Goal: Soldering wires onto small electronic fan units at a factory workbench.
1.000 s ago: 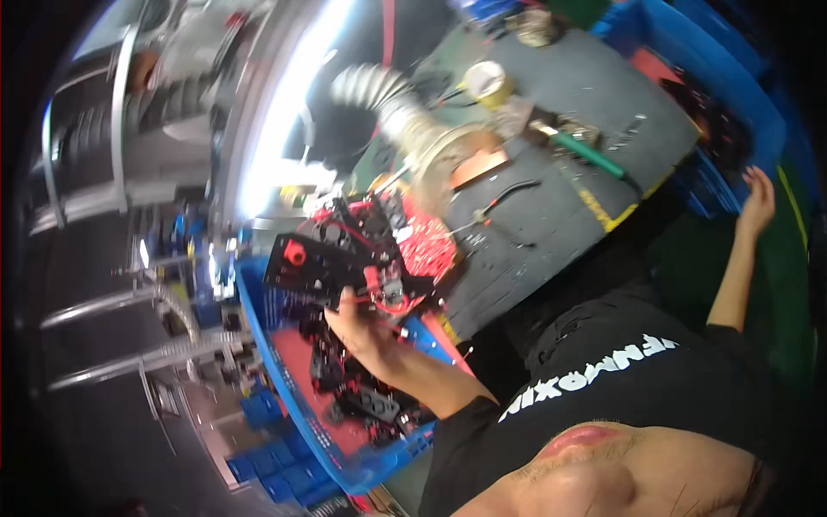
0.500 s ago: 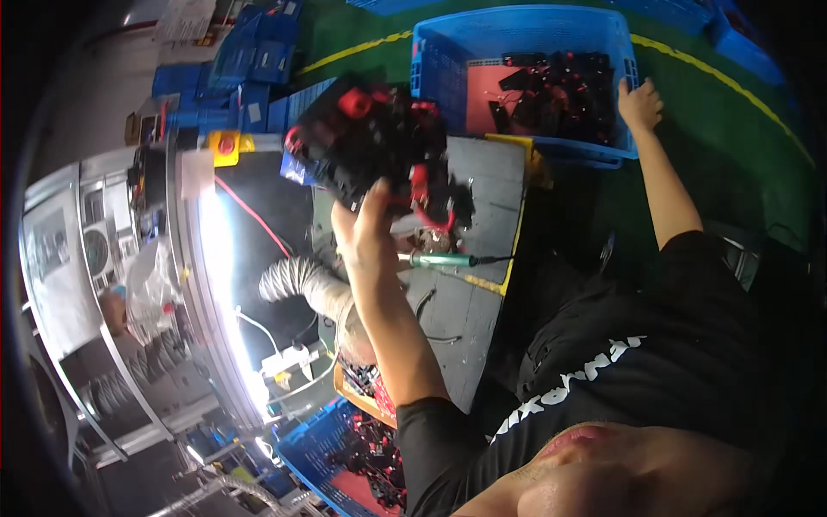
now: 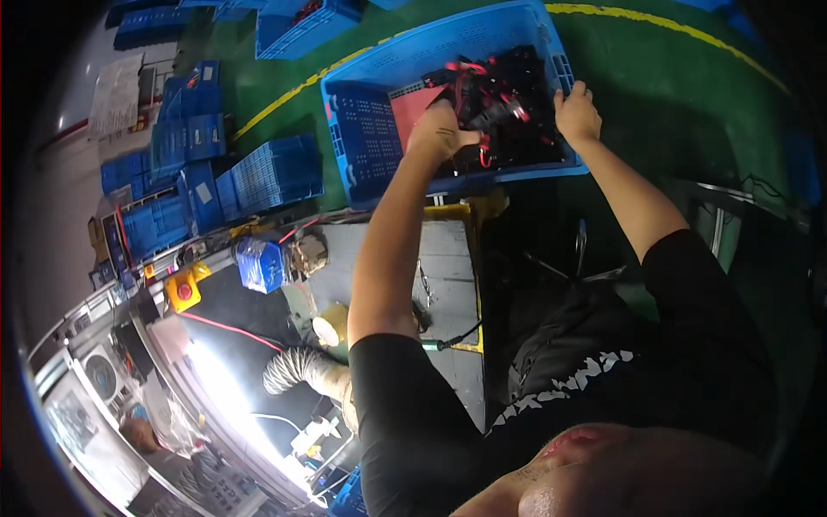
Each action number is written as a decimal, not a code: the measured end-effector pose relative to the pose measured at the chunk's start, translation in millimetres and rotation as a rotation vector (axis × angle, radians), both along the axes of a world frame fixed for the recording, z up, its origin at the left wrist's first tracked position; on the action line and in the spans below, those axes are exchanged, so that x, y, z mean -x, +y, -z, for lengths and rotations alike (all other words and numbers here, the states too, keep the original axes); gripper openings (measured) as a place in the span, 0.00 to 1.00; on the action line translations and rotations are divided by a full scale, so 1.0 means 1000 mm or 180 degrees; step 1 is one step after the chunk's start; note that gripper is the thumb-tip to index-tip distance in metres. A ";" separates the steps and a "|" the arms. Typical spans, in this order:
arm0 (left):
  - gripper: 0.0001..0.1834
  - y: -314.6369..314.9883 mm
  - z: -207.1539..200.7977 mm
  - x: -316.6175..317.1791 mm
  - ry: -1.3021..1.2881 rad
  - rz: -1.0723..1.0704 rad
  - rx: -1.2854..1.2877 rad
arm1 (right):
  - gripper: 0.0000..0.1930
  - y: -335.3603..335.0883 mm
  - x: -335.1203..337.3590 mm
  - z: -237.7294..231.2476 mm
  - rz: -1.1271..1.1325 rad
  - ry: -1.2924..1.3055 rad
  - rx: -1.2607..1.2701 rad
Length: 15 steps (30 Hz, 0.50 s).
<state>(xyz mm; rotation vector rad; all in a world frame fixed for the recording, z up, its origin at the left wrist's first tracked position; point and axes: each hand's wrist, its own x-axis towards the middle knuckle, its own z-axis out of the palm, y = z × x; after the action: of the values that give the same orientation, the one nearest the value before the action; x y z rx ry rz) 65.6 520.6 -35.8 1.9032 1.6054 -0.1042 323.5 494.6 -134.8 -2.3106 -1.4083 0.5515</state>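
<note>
My left hand (image 3: pixel 438 131) reaches into a blue plastic crate (image 3: pixel 362 129) on the green floor. It is shut on a black plastic assembly with red wires (image 3: pixel 493 96), which it holds low over a pile of similar black and red parts (image 3: pixel 517 146) inside the crate. My right hand (image 3: pixel 577 112) grips the crate's right-hand rim, fingers curled over the edge. Both forearms stretch out from my black shirt toward the crate.
A dark workbench (image 3: pixel 448 267) lies under my left arm, with a flexible silver duct hose (image 3: pixel 297 370), a blue box (image 3: pixel 258 263) and a yellow box with a red button (image 3: pixel 183 290) beside it. Stacked blue crates (image 3: pixel 172 172) stand to the left. A yellow line (image 3: pixel 284 99) crosses the floor.
My left hand swung the black assembly from a crate on the other side, over the workbench, down into this crate. My right hand stayed at the crate's rim.
</note>
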 end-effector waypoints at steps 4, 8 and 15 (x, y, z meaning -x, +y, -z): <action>0.37 0.005 0.045 -0.040 0.0984 0.0792 0.0230 | 0.22 0.002 0.001 0.004 -0.0038 0.0005 -0.0007; 0.34 -0.002 0.055 -0.062 0.0624 0.1659 0.0633 | 0.22 0.003 0.002 0.003 -0.0029 -0.0057 0.0066; 0.32 -0.034 -0.045 -0.012 -0.0231 0.0895 -0.0685 | 0.23 0.006 0.004 0.001 0.0008 -0.0129 0.0193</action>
<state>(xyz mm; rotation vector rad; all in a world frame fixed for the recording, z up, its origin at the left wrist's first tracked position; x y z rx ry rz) 77.1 486.5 9.1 2.2645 1.3378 0.0212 319.3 500.1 -135.3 -2.3833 -1.4257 0.5570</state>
